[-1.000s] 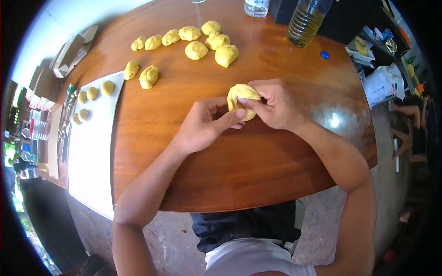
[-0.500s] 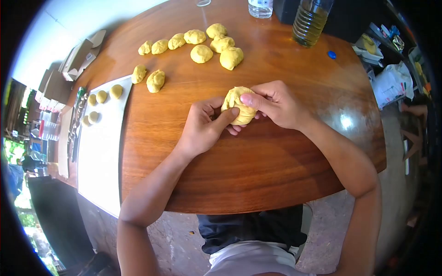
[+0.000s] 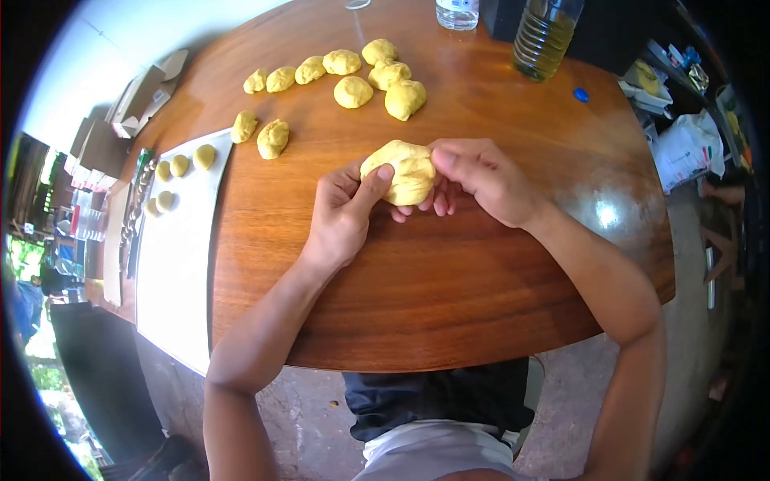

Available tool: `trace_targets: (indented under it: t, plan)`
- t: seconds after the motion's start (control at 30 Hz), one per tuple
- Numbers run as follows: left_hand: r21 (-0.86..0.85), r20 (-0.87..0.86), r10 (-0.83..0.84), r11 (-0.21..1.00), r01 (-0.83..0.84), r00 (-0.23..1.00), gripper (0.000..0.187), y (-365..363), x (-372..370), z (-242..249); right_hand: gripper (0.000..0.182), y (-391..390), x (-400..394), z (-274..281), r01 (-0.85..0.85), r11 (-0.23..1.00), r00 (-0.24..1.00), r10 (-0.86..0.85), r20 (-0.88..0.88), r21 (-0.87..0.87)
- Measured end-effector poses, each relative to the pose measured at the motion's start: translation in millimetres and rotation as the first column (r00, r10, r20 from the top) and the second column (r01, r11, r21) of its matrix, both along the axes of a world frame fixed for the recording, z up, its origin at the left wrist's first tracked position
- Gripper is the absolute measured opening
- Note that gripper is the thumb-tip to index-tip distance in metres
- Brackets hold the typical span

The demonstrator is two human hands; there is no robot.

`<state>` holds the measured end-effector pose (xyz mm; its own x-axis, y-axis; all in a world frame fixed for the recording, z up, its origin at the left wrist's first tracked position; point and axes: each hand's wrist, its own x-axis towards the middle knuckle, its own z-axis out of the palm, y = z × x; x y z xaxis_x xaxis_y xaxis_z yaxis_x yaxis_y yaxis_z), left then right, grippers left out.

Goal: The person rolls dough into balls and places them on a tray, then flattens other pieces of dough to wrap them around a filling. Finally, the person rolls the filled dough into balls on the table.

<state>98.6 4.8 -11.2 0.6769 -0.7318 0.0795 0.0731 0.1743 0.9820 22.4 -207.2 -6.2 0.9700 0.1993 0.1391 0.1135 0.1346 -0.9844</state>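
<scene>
A lump of yellow dough (image 3: 403, 174) is held above the wooden table, between both hands. My left hand (image 3: 346, 207) grips its left side, thumb on top and fingertips showing underneath. On the right edge, my right hand (image 3: 485, 180) pinches the dough between thumb and curled fingers. Several more yellow dough lumps lie farther back, among them a large one (image 3: 405, 99) and a round one (image 3: 353, 92). Closer to the left, two lumps sit apart, one of them (image 3: 273, 139) beside the white tray (image 3: 178, 272).
Small smooth dough balls (image 3: 204, 157) rest on the tray's far end. At the back stand a bottle of yellowish liquid (image 3: 545, 40) and a clear labelled bottle (image 3: 457, 14). A blue cap (image 3: 581, 94) lies at the right. Cardboard boxes (image 3: 144, 100) are at the left.
The dough has shifted slightly left and now looks wider and smoother on top. My right thumb has moved from the dough's middle to its right edge.
</scene>
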Motion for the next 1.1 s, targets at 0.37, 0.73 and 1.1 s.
trace_targets:
  t: [0.37, 0.73, 1.1]
  plan:
    - [0.029, 0.099, -0.144, 0.989, 0.142, 0.985, 0.028, -2, -4, 1, 0.036, 8, -5, 2, -0.078, 0.951, 0.997, 0.081, -0.001, -0.299]
    - [0.067, -0.043, -0.148, 0.986, 0.151, 0.988, 0.035, -6, -4, 3, 0.031, 18, -5, -4, 0.277, 0.818, 0.950, -0.154, 0.272, -0.504]
    - [-0.037, -0.122, -0.202, 0.979, 0.199, 0.972, 0.043, -2, -6, 1, 0.038, 3, -2, 2, 0.010, 0.946, 0.999, 0.002, 0.036, -0.323]
